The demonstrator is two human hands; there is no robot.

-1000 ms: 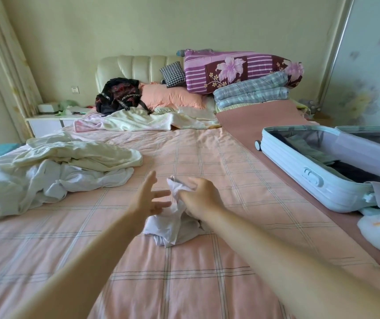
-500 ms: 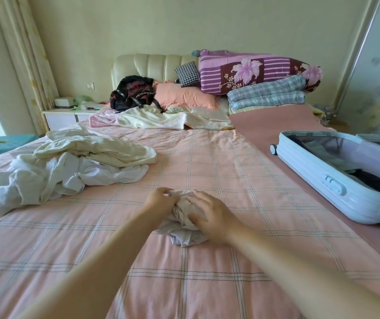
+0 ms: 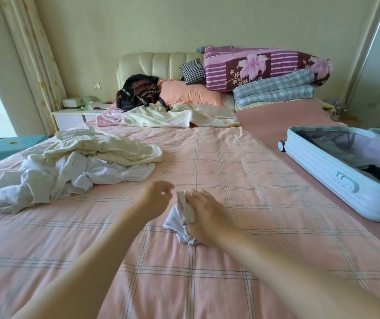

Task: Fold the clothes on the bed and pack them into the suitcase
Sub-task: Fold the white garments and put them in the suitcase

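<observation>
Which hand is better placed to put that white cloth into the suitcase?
Right: the right hand grips the white cloth, and the suitcase lies on that side; left hand holds nothing.

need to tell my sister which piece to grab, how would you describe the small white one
On the pink checked bed, look left of the open pale blue suitcase. The small crumpled white garment sits there in the right hand, far smaller than the white and cream heap at the bed's left side.

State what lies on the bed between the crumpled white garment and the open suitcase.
In the head view, nothing lies between the white garment and the suitcase: only bare checked sheet, then the plain pink cover under the suitcase.
</observation>
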